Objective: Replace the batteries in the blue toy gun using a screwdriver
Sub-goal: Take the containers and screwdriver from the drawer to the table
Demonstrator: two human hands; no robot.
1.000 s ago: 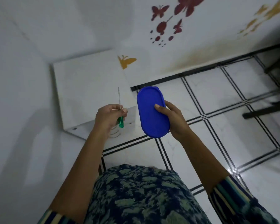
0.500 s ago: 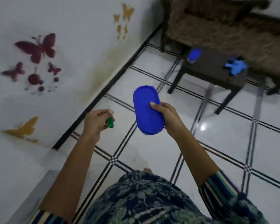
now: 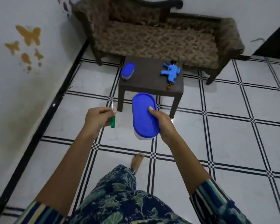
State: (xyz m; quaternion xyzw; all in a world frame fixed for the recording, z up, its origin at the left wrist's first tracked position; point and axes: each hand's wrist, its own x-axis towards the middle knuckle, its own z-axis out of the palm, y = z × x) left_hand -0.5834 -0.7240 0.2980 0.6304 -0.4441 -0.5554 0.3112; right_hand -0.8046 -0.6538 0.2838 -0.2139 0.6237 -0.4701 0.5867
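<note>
Gripping screwdriver (image 3: 112,116) in left hand (image 3: 98,118), shaft pointing up, green handle down. Clasping blue-lidded container (image 3: 143,117) in right hand (image 3: 164,125), thumb on lid. Lying flat on small table (image 3: 145,82) ahead: blue toy gun (image 3: 170,72), heading unclear.

A green-handled screwdriver (image 3: 112,121) is gripped in the left hand (image 3: 97,118), shaft pointing up. A blue-lidded box (image 3: 141,120) is held in the right hand (image 3: 164,125) (thumb on the lid). A blue toy gun (image 3: 170,72) and a second box (image 3: 128,71) are set well apart on a low table (image 3: 150,82).

View swung from the wall (image 3: 23,81) — table (image 3: 149,79) and blue toy gun (image 3: 171,72) now dead ahead.
</note>
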